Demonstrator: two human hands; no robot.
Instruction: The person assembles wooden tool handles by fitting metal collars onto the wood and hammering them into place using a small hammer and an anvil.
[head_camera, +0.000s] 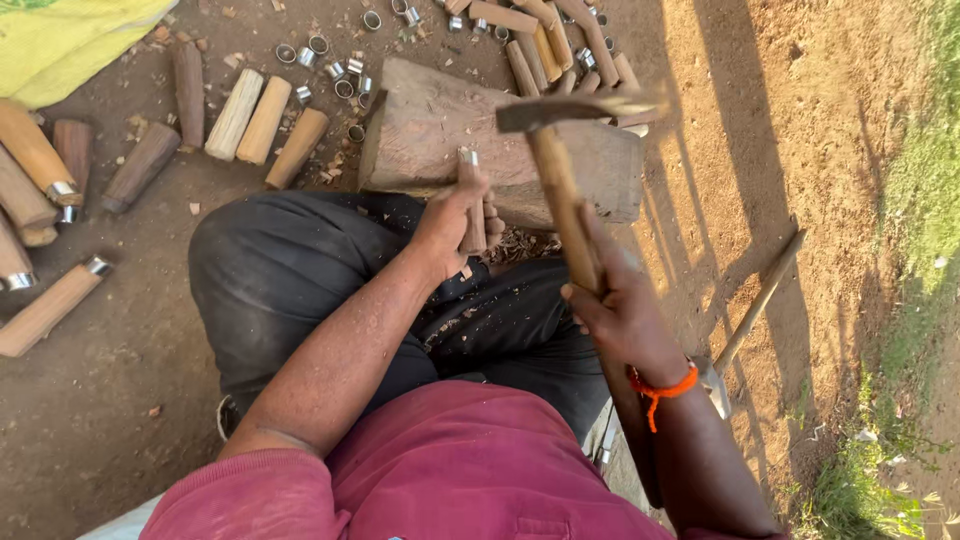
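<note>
Head view. Person sat on bare earth, dark trousers, maroon shirt, knees drawn up to a rough wooden block (560, 160) standing on the ground ahead.

Left hand (452, 222) had its fingers wrapped round a short wooden handle (473, 225), held upright against the near edge of the block, with a metal ring (468, 156) seated on its top end. Right hand (622, 305), orange thread at the wrist, was clenched on the shaft of a hammer (553, 150), its head raised above the block and a little to the right of the ring, not touching it.

Progress, as a judgement: the ring appeared to be on but not yet driven fully home. Several ringed handles (50, 305) lay at the left edge of the ground, so part of the batch looked done. Plain wooden blanks (265, 120) lay beyond the left knee, and more blanks (540, 45) beyond the far edge of the block, without rings as far as could be seen. Loose metal rings (330, 68) were scattered near the block's far left corner. A fair share seemed left.

Around: a yellow cloth (60, 40) at the top left corner, wood chips about the block, a long stick (760, 300) lying on the ground to the right, grass (920, 200) along the right edge. Nothing stood between hammer and ring; the left fingers sat close under the strike point.
</note>
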